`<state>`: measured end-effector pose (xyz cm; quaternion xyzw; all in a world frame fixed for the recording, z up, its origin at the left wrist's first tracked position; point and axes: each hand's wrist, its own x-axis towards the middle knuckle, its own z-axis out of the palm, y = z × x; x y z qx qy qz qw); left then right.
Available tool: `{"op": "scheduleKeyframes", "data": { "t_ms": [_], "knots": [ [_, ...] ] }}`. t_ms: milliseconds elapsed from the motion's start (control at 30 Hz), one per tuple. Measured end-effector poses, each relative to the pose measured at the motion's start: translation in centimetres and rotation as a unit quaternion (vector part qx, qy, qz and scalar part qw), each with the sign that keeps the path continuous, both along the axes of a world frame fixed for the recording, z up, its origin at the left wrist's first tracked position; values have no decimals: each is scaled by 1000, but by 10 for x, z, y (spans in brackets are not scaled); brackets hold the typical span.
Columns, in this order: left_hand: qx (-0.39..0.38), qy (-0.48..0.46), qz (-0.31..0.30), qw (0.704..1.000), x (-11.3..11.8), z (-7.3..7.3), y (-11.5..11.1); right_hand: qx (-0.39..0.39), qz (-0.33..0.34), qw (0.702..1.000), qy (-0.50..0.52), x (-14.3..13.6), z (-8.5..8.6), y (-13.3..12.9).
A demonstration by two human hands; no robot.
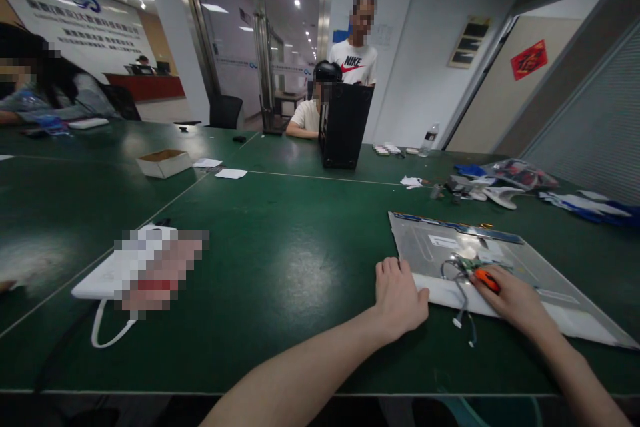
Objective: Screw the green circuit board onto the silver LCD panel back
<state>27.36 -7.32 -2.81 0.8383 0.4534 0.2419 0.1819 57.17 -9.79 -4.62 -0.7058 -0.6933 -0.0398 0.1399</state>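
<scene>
A flat metal-backed display panel (pixel 530 260) lies on the right side of the green table, with a white strip along its near edge. My left hand (pixel 400 297) grips the panel's near left corner, thumb resting by the white strip. In my right hand (pixel 515 297) is a screwdriver with an orange handle (pixel 487 280), held over the middle of the panel. Its tip is too small to make out. Just beyond lies a small green circuit board (pixel 470 265). Grey cables (pixel 463 297) with white plugs run from there over the near edge onto the table.
On the left are a white power bank-like box (pixel 127 267) with a looped cable and a blurred item. Farther back stand an open carton (pixel 164 164) and a black computer case (pixel 347 125) by two people. Bags and scraps (pixel 520 173) litter the right; a bottle (pixel 429 140) stands behind.
</scene>
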Motion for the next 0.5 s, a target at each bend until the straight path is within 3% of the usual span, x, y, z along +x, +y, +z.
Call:
{"op": "scheduleKeyframes", "data": {
  "t_ms": [133, 267, 500],
  "knots": [
    [-4, 22, -18, 1000, -1, 4, -9, 17, -28, 998, -50, -4, -5, 3],
    [-2, 12, -67, 998, 5, 3, -3, 23, -40, 995, -87, -3, -7, 7],
    [41, 34, -259, 964, 37, -8, 18, -24, -137, 987, -85, -13, 10, 11]
  ]
}}
